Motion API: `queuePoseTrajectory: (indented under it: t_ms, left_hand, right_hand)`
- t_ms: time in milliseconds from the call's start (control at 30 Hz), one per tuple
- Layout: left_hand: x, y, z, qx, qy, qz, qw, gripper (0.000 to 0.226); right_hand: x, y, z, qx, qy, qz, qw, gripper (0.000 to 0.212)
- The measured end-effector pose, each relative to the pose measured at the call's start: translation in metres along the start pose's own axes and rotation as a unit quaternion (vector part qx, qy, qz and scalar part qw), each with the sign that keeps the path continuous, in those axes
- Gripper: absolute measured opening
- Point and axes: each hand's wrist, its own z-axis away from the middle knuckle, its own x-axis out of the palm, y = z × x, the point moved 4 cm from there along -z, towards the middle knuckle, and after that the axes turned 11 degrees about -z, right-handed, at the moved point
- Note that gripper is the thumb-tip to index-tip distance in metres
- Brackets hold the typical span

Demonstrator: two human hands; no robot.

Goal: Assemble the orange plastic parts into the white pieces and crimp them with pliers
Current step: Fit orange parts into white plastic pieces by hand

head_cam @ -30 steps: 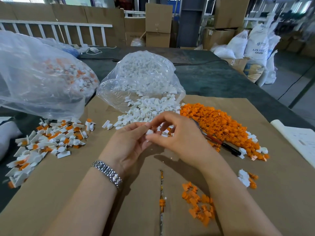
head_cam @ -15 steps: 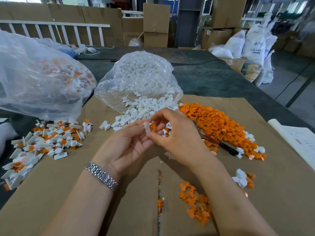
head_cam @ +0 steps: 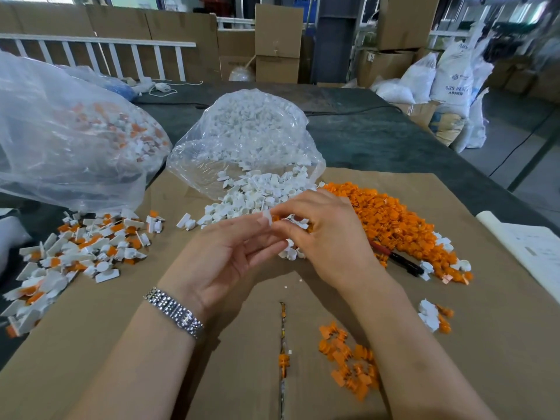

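My left hand [head_cam: 225, 256] pinches a small white piece [head_cam: 266, 217] at its fingertips. My right hand [head_cam: 325, 237] meets it from the right and pinches an orange part [head_cam: 275, 218] against that white piece. Behind the hands lies a heap of loose white pieces [head_cam: 251, 198] spilling from a clear bag [head_cam: 251, 134]. A pile of orange parts [head_cam: 391, 219] spreads to the right. The pliers [head_cam: 403, 263], red and black handled, lie partly under that pile, right of my right hand. Assembled white-and-orange pieces [head_cam: 78, 253] are heaped at the left.
A large clear bag [head_cam: 60, 131] of assembled pieces sits at the far left. A small cluster of orange parts [head_cam: 348, 359] lies near the front, a few mixed pieces [head_cam: 433, 318] to its right. Brown cardboard [head_cam: 121, 344] covers the table; white paper [head_cam: 533, 253] lies at the right edge.
The orange part came into view between my fingertips and my right hand now holds it tight against the white piece. Both hands stayed at the same spot.
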Motion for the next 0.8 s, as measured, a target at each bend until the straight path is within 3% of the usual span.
queuePoseTrajectory:
  t_ms: [133, 367, 800]
  left_hand:
    - [-0.0004, 0.0010, 0.0008, 0.006, 0.029, -0.006, 1.000, 0.027]
    - [0.0043, 0.0050, 0.0058, 0.045, 0.050, -0.010, 0.998, 0.016]
    - [0.0042, 0.0092, 0.0099, 0.072, 0.081, -0.052, 0.993, 0.013]
  right_hand:
    - [0.0010, 0.0003, -0.0004, 0.008, 0.008, -0.048, 0.999, 0.030]
    - [0.0007, 0.0033, -0.0010, 0.008, 0.022, -0.075, 0.997, 0.016]
    - [0.0026, 0.0042, -0.0001, 0.039, 0.001, -0.125, 0.991, 0.031]
